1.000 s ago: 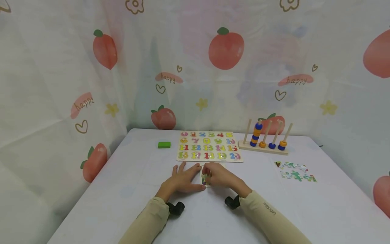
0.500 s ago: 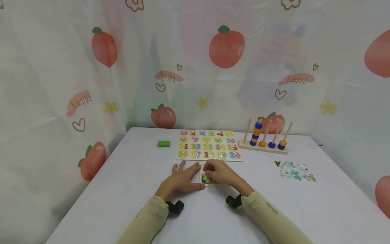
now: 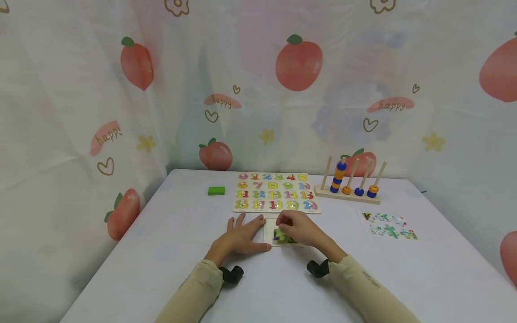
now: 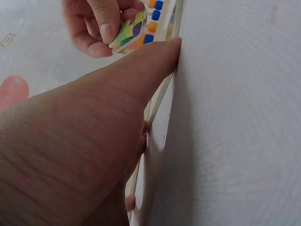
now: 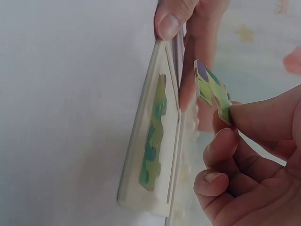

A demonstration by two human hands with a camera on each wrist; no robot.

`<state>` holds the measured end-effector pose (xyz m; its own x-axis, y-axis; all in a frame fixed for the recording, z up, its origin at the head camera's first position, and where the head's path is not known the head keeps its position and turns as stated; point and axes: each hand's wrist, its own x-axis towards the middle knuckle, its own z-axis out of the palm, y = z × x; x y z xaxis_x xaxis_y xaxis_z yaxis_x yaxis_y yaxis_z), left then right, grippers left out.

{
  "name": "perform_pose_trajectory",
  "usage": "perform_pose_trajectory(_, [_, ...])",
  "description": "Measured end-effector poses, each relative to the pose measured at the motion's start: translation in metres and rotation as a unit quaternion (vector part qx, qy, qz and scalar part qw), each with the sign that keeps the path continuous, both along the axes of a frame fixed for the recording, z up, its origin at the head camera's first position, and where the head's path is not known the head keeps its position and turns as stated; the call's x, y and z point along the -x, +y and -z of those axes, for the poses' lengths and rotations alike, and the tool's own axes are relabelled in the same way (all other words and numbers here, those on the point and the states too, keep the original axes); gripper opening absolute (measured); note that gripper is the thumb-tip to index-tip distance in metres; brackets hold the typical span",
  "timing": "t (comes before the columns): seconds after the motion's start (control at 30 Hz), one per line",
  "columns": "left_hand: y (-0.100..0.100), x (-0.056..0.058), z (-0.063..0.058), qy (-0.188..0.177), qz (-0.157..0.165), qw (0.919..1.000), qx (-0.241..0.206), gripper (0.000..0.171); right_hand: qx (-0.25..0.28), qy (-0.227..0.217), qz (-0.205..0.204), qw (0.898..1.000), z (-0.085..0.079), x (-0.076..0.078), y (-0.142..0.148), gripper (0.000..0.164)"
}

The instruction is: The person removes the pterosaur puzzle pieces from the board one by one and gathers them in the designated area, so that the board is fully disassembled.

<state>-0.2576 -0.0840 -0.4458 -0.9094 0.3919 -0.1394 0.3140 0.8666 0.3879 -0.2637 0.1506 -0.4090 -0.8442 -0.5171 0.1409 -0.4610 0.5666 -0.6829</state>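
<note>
My right hand [image 3: 300, 228] pinches a green jigsaw piece [image 5: 216, 92] with a purple patch between thumb and fingertips. In the right wrist view the piece is tilted and raised above a shallow cream puzzle tray [image 5: 133, 190]. Joined green puzzle pieces [image 5: 153, 141] lie in that tray as a strip along one side. My left hand [image 3: 241, 237] lies spread out at the tray's left side, its thumb [image 4: 160, 56] and fingertips touching the edge. From the head, the right hand hides the tray's right part.
Behind the tray lies a number board [image 3: 277, 193]. A green block [image 3: 216, 191] is left of it, and a peg stand [image 3: 347, 195] with blue and orange rings stands at the back right. Several loose jigsaw pieces [image 3: 390, 231] lie to the right on the white table [image 3: 181, 224].
My right hand has drawn a little to the right and up with the jigsaw piece, uncovering more of the tray's left part. The left hand stays in place.
</note>
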Motion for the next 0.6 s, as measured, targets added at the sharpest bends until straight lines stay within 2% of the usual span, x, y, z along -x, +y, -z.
perform_pose_trajectory(0.6, [0.000,-0.001,-0.001,0.002,0.004,1.0000,-0.004,0.089,0.004,-0.007,0.048,0.999,-0.011,-0.005,0.035,0.007])
